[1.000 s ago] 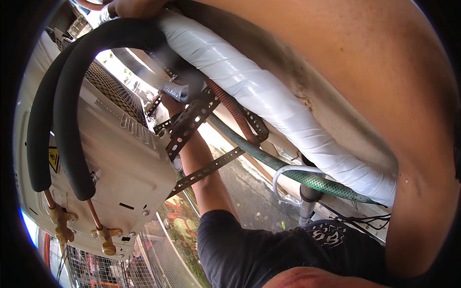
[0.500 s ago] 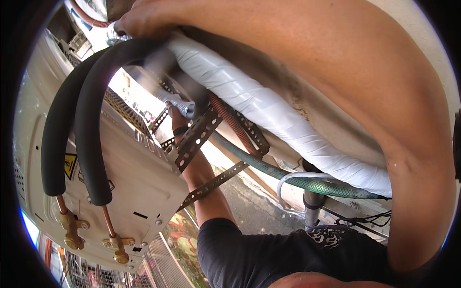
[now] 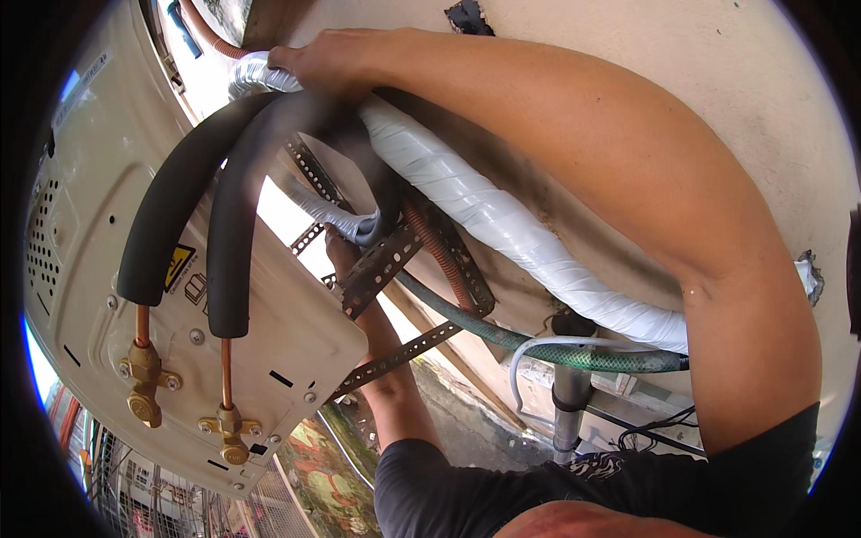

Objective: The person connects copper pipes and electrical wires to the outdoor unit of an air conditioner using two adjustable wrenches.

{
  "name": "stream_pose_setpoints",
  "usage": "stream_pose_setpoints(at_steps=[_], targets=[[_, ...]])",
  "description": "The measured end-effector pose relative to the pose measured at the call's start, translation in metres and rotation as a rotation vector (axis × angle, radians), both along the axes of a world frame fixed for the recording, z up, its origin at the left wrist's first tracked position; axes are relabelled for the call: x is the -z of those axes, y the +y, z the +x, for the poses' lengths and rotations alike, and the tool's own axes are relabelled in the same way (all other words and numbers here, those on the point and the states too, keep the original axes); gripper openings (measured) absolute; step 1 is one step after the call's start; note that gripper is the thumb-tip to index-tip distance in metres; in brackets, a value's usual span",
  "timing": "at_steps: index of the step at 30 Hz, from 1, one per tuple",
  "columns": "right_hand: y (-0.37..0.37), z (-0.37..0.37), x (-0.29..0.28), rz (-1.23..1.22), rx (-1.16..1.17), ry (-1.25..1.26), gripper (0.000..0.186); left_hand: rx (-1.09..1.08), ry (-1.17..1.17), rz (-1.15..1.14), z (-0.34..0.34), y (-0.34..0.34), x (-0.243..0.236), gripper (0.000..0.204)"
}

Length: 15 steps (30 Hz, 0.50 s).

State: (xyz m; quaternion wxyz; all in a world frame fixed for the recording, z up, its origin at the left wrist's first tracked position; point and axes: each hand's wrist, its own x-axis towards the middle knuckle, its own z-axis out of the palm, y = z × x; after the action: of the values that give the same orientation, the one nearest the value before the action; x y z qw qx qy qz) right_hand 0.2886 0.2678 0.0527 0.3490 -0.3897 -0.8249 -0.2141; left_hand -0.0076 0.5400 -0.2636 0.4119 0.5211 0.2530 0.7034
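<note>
A thick bundle wrapped in white tape point(image 3: 502, 224) runs diagonally along the wall. My right hand point(image 3: 314, 67) reaches over its upper end, fingers curled round the silvery wrapped part point(image 3: 256, 73). Beside that hand, two black foam-insulated pipes point(image 3: 152, 211) arch down to brass valves point(image 3: 143, 386) on a beige outdoor unit point(image 3: 296, 323). Below, behind a perforated metal bracket point(image 3: 386, 269), my left hand point(image 3: 341, 251) is closed at a silver-grey wrapped tube point(image 3: 336, 213); the bracket hides part of its fingers. A blurred black loop hangs next to this tube.
A green braided hose point(image 3: 583, 357) and a reddish corrugated conduit point(image 3: 439, 255) pass by the bracket. A grey vertical pipe point(image 3: 569, 403) stands near my chest. The beige wall point(image 3: 628, 54) lies beyond my right arm. Wire grilles point(image 3: 152, 484) show at the lower left.
The view has shifted, so the unit and pipes appear farther right and more of the wall shows. My right hand stays on the bundle; my left hand remains by the silver-grey tube.
</note>
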Motion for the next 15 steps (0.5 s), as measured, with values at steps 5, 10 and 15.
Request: stream_pose_setpoints(at_steps=[5, 10, 15], targets=[[0.013, 0.016, -0.002, 0.229, 0.069, -0.072, 0.058, -0.34, -0.117, 0.344, 0.046, -0.11, 0.073, 0.037], [-0.011, 0.034, 0.001, 0.211, -0.011, -0.288, 0.045, -0.431, -0.542, -0.181, 0.083, -0.254, 0.186, 0.029], [-0.079, 0.053, -0.036, 0.07, 0.1, -0.574, 0.044, -0.633, -0.317, -0.296, 0.138, -0.366, 0.233, 0.017]])
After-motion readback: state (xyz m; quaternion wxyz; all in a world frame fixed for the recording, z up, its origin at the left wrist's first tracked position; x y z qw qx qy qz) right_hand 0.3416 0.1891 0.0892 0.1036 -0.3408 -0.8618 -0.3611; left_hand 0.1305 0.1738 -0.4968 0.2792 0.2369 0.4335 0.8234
